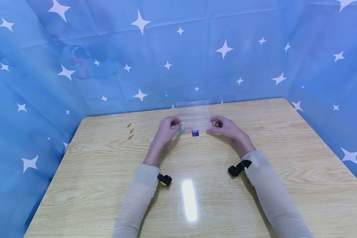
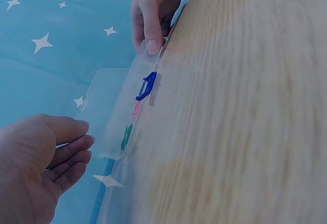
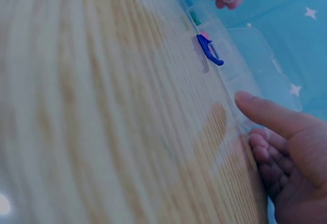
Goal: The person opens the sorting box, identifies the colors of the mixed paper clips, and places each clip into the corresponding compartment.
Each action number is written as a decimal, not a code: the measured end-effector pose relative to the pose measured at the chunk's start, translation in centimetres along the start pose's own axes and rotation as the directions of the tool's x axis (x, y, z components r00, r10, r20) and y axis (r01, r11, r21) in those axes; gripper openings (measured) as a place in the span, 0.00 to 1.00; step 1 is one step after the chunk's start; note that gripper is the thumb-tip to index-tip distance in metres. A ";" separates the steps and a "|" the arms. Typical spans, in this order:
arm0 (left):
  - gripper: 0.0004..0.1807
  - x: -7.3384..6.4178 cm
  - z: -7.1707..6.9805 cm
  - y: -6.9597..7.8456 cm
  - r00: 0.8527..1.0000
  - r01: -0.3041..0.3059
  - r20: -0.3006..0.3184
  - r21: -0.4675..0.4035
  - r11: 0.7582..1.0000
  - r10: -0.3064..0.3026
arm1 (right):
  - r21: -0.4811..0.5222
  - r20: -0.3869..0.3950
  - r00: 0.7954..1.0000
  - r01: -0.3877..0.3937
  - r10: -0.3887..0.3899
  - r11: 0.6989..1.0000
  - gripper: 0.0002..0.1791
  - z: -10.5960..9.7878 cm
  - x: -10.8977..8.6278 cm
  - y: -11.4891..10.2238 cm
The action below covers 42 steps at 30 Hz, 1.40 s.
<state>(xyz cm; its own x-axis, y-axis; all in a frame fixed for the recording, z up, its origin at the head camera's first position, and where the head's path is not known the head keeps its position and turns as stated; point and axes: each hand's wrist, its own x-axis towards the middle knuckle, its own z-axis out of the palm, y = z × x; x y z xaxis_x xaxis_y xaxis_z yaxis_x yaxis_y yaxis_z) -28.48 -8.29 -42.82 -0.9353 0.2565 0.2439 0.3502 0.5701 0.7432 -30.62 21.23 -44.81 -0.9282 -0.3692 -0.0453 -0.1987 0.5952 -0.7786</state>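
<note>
A clear plastic case lies near the back of the table with its lid raised at the far side. Green paper clips and pink paper clips show inside its left part. At the front sticks out a blue latch. My left hand is at the case's left end, fingers loosely bent, gripping nothing in the left wrist view. At the right end is my right hand; its thumb stretches toward the front corner while the other fingers curl loosely beside the end.
Three red paper clips, among them the middle paper clip, lie in a column left of the case. The wooden table ends just behind the case, at a blue curtain with white stars. A light reflection shows on the tabletop.
</note>
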 end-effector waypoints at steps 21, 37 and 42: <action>0.10 -1.8 -3.8 -2.9 0.999 0.044 -0.022 0.044 0.998 -0.043 | 0.004 0.005 1.000 0.005 -0.006 1.000 0.30 0.0 0.0 -0.1; 0.11 -3.1 -6.8 -4.6 0.997 0.039 -0.062 0.062 0.997 -0.035 | 0.032 0.012 1.000 -0.004 0.004 0.999 0.32 0.0 -0.3 -0.4; 0.11 -3.6 -7.8 -5.2 0.996 0.071 -0.058 0.082 0.994 -0.066 | 0.017 0.007 1.000 -0.002 0.002 1.000 0.30 0.0 0.0 -0.1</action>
<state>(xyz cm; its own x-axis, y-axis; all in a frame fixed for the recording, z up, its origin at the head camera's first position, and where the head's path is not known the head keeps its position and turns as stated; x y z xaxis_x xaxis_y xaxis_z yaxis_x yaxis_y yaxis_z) -27.40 -18.30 -42.72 -0.9578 0.1725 0.2298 0.2860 0.6492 0.7048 -30.56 21.15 -44.73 -0.9265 -0.3728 -0.0515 -0.1911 0.5839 -0.7890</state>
